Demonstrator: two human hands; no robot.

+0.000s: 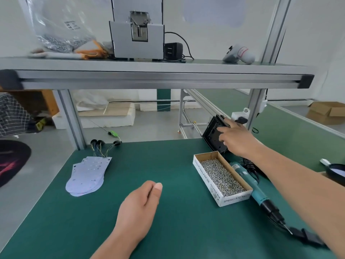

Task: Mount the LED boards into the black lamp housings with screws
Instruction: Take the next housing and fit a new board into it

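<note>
Stack of LED boards [87,176]: pale, flat, fanned slightly, lying on the green counter [168,161] well left of the cardboard box [205,176]. Thin wires [107,149] with black end pieces run from the stack's far edge, also well left of the box.

Plastic bag [59,30]: clear, on the upper shelf [149,71], above and far left of the box; contents too blurred to tell.

Left hand [139,202]: resting on the counter left of the box and nearer the person, fingers curled under in a loose fist, thumb lying against the forefinger. Nothing shows in it.

Grey machine [138,42]: on the shelf, above and left of the box, with a black plug block beside it.

Cardboard box: open-topped, long, lettered SPRING BALANCER on its white side, set at a slant on the counter. Filled with small silver screws [222,176].

Black lamp housing [212,136]: just beyond the box's far end, at the counter's back edge, tilted up on its lower edge with the hollow side facing the person.

Right hand [238,140]: beyond the box's far end, grasping the housing, thumb on its inner face, fingers over its upper right edge.

Electric screwdriver [258,194]: teal and black, lying along the box's right side, touching or nearly so, tip toward the person.

Black round dish [336,172]: well right of the box, cut off by the frame edge.
</note>
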